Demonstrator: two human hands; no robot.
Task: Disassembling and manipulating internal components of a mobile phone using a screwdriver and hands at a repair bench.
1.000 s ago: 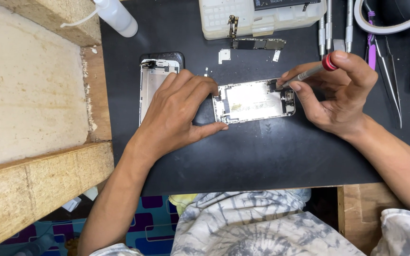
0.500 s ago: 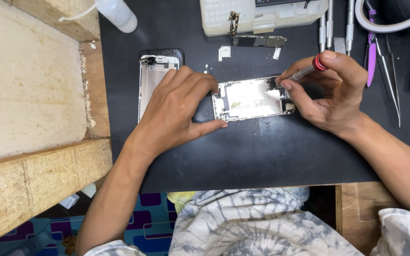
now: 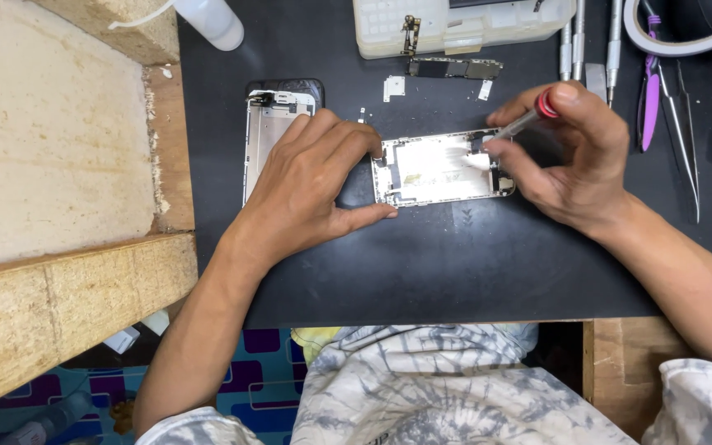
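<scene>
Both hands work at the middle of the frame, apart from each other, one at each end of an opened phone shell (image 3: pixel 442 169) that lies flat on the black mat (image 3: pixel 422 264). Left hand (image 3: pixel 311 185) rests palm down on the shell's left end, fingers spread and pressing it to the mat, thumb stretched along its lower edge; it pins rather than clasps. Right hand (image 3: pixel 574 156) is closed in a pinch on a small screwdriver (image 3: pixel 529 119) with a red cap, forefinger on the cap, the shaft slanting down and left to the shell's upper right corner, where the tip meets it.

As for progress, the phone looks well taken apart: the shell lies open with its bare metal inside showing, a screen panel (image 3: pixel 269 136) lies separate at the upper left, just beyond the left fingers, and a narrow circuit board (image 3: pixel 455 67) with small metal plates lies above, near the top centre, below a pale parts box (image 3: pixel 455 25). Whether the screw under the tip is going in or out cannot be told. More drivers and tweezers (image 3: pixel 681 124) lie at the upper right, untouched.
</scene>
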